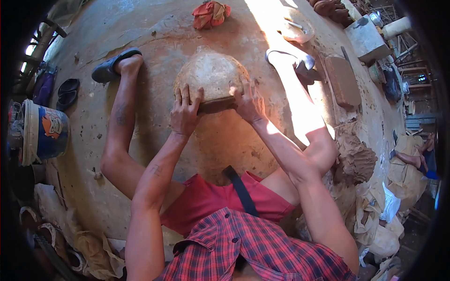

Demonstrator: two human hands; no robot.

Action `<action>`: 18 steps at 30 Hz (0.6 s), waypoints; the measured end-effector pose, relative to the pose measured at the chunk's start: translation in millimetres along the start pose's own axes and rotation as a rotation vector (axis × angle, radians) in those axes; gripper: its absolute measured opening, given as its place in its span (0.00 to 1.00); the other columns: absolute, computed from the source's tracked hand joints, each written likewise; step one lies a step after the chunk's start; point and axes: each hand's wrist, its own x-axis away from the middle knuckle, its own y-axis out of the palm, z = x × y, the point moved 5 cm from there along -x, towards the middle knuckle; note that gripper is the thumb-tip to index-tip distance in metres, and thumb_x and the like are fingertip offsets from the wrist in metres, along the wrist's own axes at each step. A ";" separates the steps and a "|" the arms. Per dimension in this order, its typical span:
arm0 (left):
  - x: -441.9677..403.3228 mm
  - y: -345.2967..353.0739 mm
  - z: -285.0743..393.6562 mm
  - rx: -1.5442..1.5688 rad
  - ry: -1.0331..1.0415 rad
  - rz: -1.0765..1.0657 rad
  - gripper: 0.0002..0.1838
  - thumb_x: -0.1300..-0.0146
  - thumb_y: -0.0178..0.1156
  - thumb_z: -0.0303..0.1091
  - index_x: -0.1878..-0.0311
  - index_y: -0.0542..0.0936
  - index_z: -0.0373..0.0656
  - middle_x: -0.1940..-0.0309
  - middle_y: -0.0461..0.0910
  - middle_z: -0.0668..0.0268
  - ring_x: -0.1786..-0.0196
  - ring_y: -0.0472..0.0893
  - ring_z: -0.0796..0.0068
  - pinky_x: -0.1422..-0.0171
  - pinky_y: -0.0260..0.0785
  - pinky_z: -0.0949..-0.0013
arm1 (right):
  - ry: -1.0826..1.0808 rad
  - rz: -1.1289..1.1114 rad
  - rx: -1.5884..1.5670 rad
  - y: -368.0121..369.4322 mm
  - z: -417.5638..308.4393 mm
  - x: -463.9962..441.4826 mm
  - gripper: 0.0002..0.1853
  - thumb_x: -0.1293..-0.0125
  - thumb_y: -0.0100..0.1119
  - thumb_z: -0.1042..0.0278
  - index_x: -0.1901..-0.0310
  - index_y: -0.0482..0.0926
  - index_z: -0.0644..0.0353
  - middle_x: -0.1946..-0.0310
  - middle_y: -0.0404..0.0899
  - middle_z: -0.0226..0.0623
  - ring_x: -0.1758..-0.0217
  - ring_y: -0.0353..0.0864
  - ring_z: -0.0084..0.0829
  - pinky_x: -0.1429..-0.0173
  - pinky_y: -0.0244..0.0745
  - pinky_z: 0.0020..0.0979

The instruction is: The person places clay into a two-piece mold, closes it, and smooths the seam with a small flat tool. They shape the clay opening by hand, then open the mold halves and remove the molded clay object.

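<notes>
From where I stand, the person sits with both legs spread on the worn, brown-stained floor point(150, 23), and between the shins lies a round, pale, dusty-topped block point(211, 70) with a dark brown near side. The left hand point(184, 112) rests on its near left part, fingers a little apart and the thumb set inward; the right hand point(250, 105) lies on the near right part, its fingers spread as well. Neither hand is closed into a fist, and I can't tell whether any part of the palms reaches under the edge.

Beyond the block is a crumpled orange-red cloth point(211, 15). Past the right leg are a flat, brown, rectangular slab point(343, 83) and a rough, lumpy brown mound point(355, 152); over to the left stands a white-and-blue plastic bucket point(52, 131).

To my eye, the risk is in uneven pressure — should one hand bear down harder, the block could skid or tip toward that side. If the dark near side is as soft as it looks, thumbs digging in might dent or crumble it, and dusty skin could slip off that rounded top — more so with fingers spread.
</notes>
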 end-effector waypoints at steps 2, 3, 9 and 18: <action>-1.2 -0.2 1.9 -0.011 0.012 0.045 0.52 0.49 0.82 0.47 0.19 0.69 0.64 0.19 0.65 0.40 0.23 0.69 0.26 0.29 0.78 0.42 | -0.007 0.007 -0.023 1.5 -0.9 3.2 0.36 0.39 0.78 0.58 0.29 0.75 0.42 0.25 0.67 0.58 0.28 0.73 0.69 0.33 0.83 0.60; -1.3 0.9 4.1 -0.012 0.016 0.058 0.52 0.49 0.82 0.47 0.19 0.69 0.64 0.19 0.65 0.40 0.23 0.69 0.26 0.29 0.78 0.42 | -0.022 0.031 -0.041 -2.8 -0.7 0.6 0.36 0.39 0.77 0.59 0.28 0.74 0.42 0.25 0.67 0.59 0.28 0.73 0.70 0.34 0.83 0.61; -3.9 -2.5 15.2 -0.042 -0.062 -0.005 0.55 0.54 0.85 0.47 0.20 0.70 0.56 0.18 0.61 0.39 0.20 0.66 0.26 0.32 0.80 0.41 | 0.016 -0.060 -0.067 -15.2 -13.7 -4.3 0.35 0.41 0.78 0.60 0.31 0.75 0.46 0.25 0.64 0.64 0.26 0.70 0.74 0.34 0.82 0.62; -9.7 -3.1 14.5 -0.055 -0.036 0.050 0.53 0.54 0.85 0.48 0.22 0.71 0.53 0.16 0.61 0.44 0.21 0.63 0.21 0.30 0.78 0.39 | -0.001 0.045 -0.047 -9.5 -19.5 0.1 0.39 0.46 0.82 0.58 0.32 0.75 0.42 0.22 0.60 0.62 0.22 0.63 0.75 0.34 0.82 0.63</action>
